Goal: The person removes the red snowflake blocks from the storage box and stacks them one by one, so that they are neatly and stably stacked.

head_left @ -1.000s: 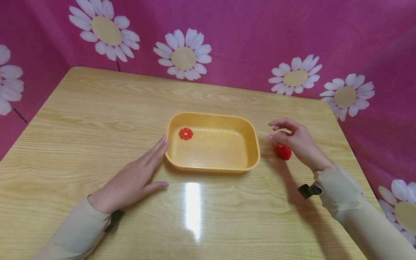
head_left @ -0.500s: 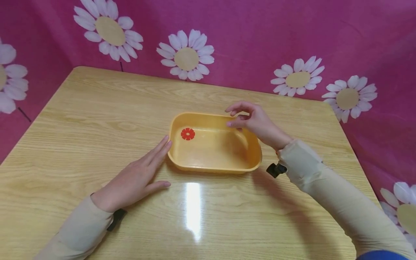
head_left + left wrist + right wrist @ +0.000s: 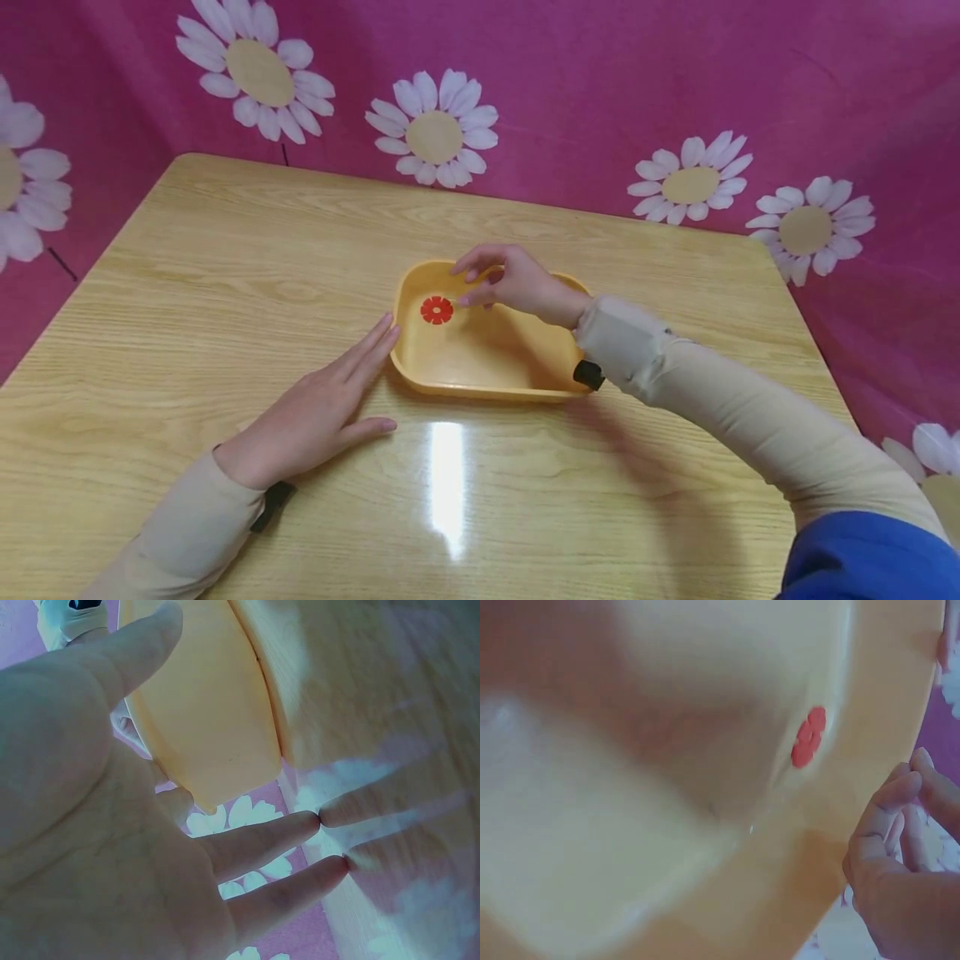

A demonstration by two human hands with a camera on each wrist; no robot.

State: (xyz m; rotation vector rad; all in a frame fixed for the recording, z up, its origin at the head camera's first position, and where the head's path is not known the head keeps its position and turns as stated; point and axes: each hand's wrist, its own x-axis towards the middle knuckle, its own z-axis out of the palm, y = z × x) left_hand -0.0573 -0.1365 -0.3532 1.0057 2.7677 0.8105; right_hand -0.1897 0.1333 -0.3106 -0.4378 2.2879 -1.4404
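A yellow plastic basin (image 3: pixel 487 390) stands on the table. Inside it, near the left end, lies a flat red flower-shaped disc (image 3: pixel 437 310) with a notched edge, also seen in the right wrist view (image 3: pixel 808 737). My left hand (image 3: pixel 307 425) has its straight fingers against the basin's left side, thumb spread; in the left wrist view two fingertips touch the tabletop. Over the basin hovers my right hand (image 3: pixel 521 283), fingers loosely bent, thumb tip just right of the disc. Nothing shows between the right hand's fingers in the right wrist view (image 3: pixel 885 855).
The wood-grain table (image 3: pixel 225 225) extends around the basin on all sides. Behind it hangs a pink cloth (image 3: pixel 562 100) with large white flowers. My right forearm (image 3: pixel 720 417) crosses the table's right part and hides some of it.
My right hand has moved left from beside a red piece right of the basin to above the basin, near the disc. That red piece is now out of sight. My left hand stays put.
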